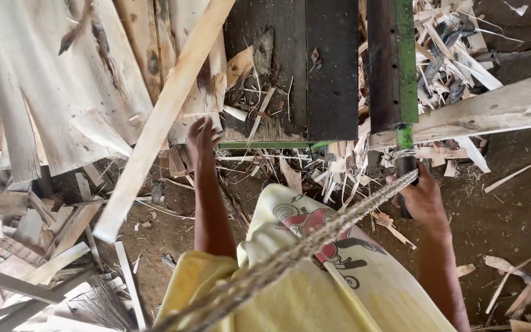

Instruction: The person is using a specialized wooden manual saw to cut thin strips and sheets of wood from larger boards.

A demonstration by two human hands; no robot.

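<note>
So closest to the camera there's a frayed braided rope (pixel 314 240) running diagonally from the bottom left up toward the right, blurry because it's so near the lens. Under it is the person's yellow shirt (pixel 314 289) with a red and black print on it.

The right hand (pixel 422 197) is wrapped tight around a dark handle (pixel 405 169) at the end of the green metal lever (pixel 406 67), which runs straight up and out of the top of the view. The rope's far end comes right up to that same hand, can't tell if it's tied on or just passing over.

The left hand (pixel 203 136) is reached out to the front edge of the dark machine table (pixel 314 67), fingers curled down onto the end of a long pale wooden strip (pixel 161 120). Looks like it's gripping or pressing the strip, but the fingertips are hidden so I can't tell how firmly. The strip slants from the top middle down to the lower left, its lower end hanging over the dirt floor (pixel 511 215).

On the left there's a big heap of thin veneer sheets (pixel 50 86), and below that a jumble of offcut sticks (pixel 38 246). Splinters and scraps (pixel 333 166) are piled under the table edge, and a thick pale plank (pixel 499 110) lies across the right side
</note>
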